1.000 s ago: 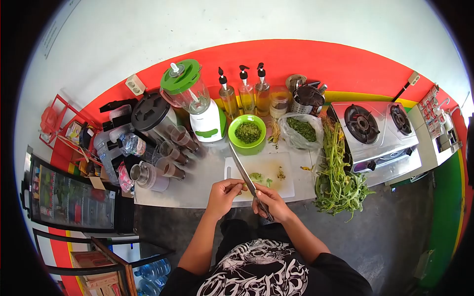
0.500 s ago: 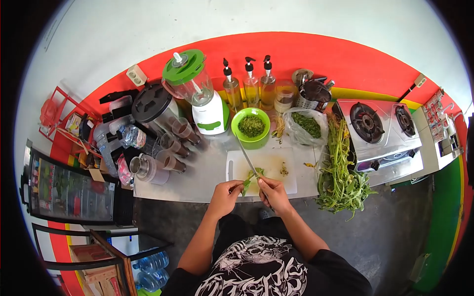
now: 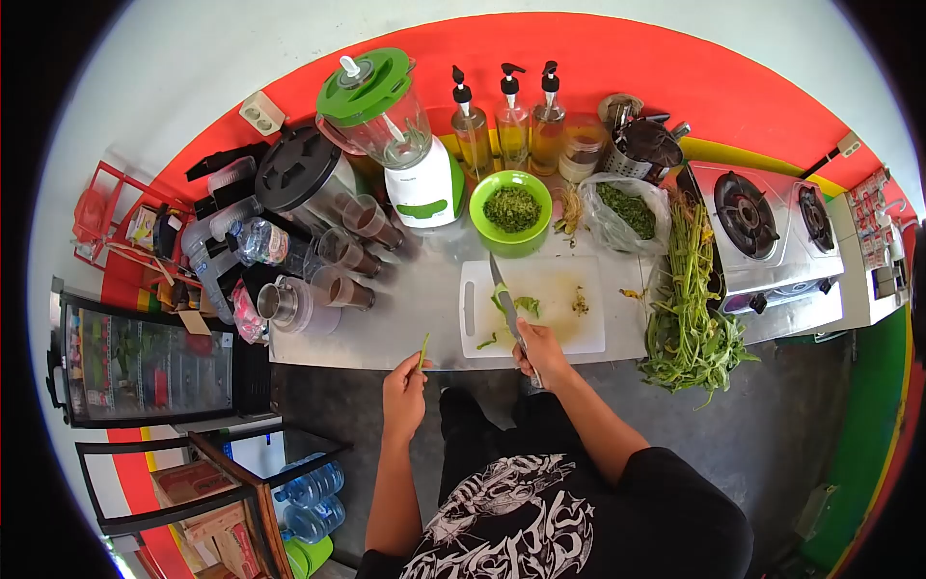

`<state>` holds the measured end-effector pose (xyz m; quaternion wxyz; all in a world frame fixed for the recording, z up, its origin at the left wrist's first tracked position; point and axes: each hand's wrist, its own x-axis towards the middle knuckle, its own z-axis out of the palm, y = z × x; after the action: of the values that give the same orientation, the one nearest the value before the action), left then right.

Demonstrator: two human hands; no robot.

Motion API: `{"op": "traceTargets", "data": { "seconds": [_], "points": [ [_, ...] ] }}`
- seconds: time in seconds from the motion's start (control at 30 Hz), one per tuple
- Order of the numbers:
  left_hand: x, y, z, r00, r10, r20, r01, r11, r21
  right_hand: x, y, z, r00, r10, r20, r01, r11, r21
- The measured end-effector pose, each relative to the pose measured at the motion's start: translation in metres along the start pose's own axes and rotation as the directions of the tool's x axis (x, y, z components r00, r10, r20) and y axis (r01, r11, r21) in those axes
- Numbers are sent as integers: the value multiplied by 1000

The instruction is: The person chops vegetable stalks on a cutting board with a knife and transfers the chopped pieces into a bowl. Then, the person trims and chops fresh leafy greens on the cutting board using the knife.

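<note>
My right hand [image 3: 542,355] is closed around the handle of a kitchen knife [image 3: 509,307], whose blade points away from me over the white cutting board [image 3: 579,333]. Green leaf pieces [image 3: 527,305] lie beside the blade, and a bit of green clings to it. Small brownish scraps [image 3: 580,301] sit on the board's right side. Left of the board, just off the counter's front edge, my left hand [image 3: 403,398] pinches a thin green stem [image 3: 424,348]. Behind the board stands a lime-green bowl [image 3: 479,224] holding chopped greens [image 3: 511,209].
A plastic bag [image 3: 627,227] of greens and a bundle of leafy stalks [image 3: 687,309] lie to the right, near a gas stove [image 3: 772,241]. A blender [image 3: 415,183], pump bottles [image 3: 513,125] and cups of brown contents [image 3: 342,289] line the back and left.
My left hand has moved left, away from the knife, with the stem. Leaf pieces now lie on the board. The camera view has shifted, so the counter sits higher and further right.
</note>
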<state>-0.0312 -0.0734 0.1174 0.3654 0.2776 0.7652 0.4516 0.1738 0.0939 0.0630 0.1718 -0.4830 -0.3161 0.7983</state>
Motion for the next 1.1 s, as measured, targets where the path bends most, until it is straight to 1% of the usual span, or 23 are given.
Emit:
{"op": "traceTargets", "data": {
  "seconds": [0.03, 0.07, 0.1, 0.13, 0.2, 0.27, 0.33, 0.4, 0.43, 0.47, 0.5, 0.53, 0.57, 0.6, 0.63, 0.7, 0.77, 0.8, 0.87, 0.9, 0.97, 1.03, 1.1],
  "points": [
    [3, -3, 3, 998, 45, -40, -46, 998, -32, -2, 2, -2, 1000, 1, -4, -1, 1000, 0],
    [7, -7, 6, 998, 47, -36, -48, 998, -34, -4, 2, -5, 997, 61, 39, -61, 998, -13],
    [13, -10, 11, 993, 98, -65, -97, 995, 13, -6, -1, -8, 990, 119, 80, -117, 993, -30],
    [20, -13, 15, 984, 151, -93, -146, 987, 61, -7, -3, -12, 991, 111, 76, -109, 994, -30],
    [37, -18, 25, 982, 170, -82, -164, 983, 85, -10, -5, -19, 980, 156, 127, -155, 988, -16],
    [56, -25, 33, 980, 183, -76, -175, 979, 103, -19, -12, -25, 984, 127, 127, -120, 991, -57],
    [76, -38, 39, 957, 285, -62, -263, 936, 234, -26, -15, -30, 986, 106, 127, -93, 990, -106],
    [94, -55, 44, 948, 310, -73, -281, 922, 268, -31, -14, -34, 997, 58, 44, -34, 911, -412],
    [99, -57, 45, 938, 338, -77, -300, 902, 310, -31, -11, -36, 997, 59, 42, -36, 906, -421],
    [102, -60, 45, 930, 360, -77, -321, 895, 311, -29, -4, -39, 987, -109, 115, 155, 810, -566],
    [104, -64, 46, 931, 358, -74, -321, 897, 303, -32, -3, -39, 943, -257, 211, 331, 659, -675],
    [108, -68, 46, 928, 366, -74, -323, 887, 331, -36, -3, -39, 944, -260, 204, 327, 656, -680],
    [113, -71, 46, 924, 375, -74, -326, 875, 359, -39, -3, -40, 907, -364, 211, 351, 379, -856],
    [116, -74, 45, 923, 379, -70, -333, 875, 352, -45, -7, -36, 857, -452, 249, 310, 66, -948],
    [118, -78, 44, 932, 359, -56, -314, 874, 370, -52, -10, -33, 855, -458, 243, 304, 64, -951],
    [118, -76, 44, 939, 342, -34, -304, 872, 384, -66, -16, -23, 871, -469, 143, 127, -66, -990],
    [112, -68, 49, 901, 413, -134, -294, 808, 511, -78, -21, -15, 861, -491, 129, 93, -97, -991],
    [105, -56, 54, 902, 412, -132, -297, 812, 502, -81, -23, -12, 851, -509, 126, 68, -130, -989],
    [92, -25, 69, 842, 539, 31, -514, 784, 348, -84, -23, -8, 852, -510, 115, 46, -145, -988],
    [87, -14, 79, 844, 536, 23, -511, 790, 339, -86, -23, -8, 853, -511, 109, 35, -152, -988],
    [84, 2, 95, 757, 630, 172, -652, 719, 241, -91, -27, -7, 845, -521, 123, 39, -169, -985],
    [95, 1, 105, 766, 607, 209, -642, 724, 252, -94, -25, -9, 836, -531, 136, 46, -179, -983],
    [107, -7, 113, 772, 583, 252, -635, 728, 258, -99, -19, -18, 802, -590, 95, 30, -119, -992]
  ]
}}
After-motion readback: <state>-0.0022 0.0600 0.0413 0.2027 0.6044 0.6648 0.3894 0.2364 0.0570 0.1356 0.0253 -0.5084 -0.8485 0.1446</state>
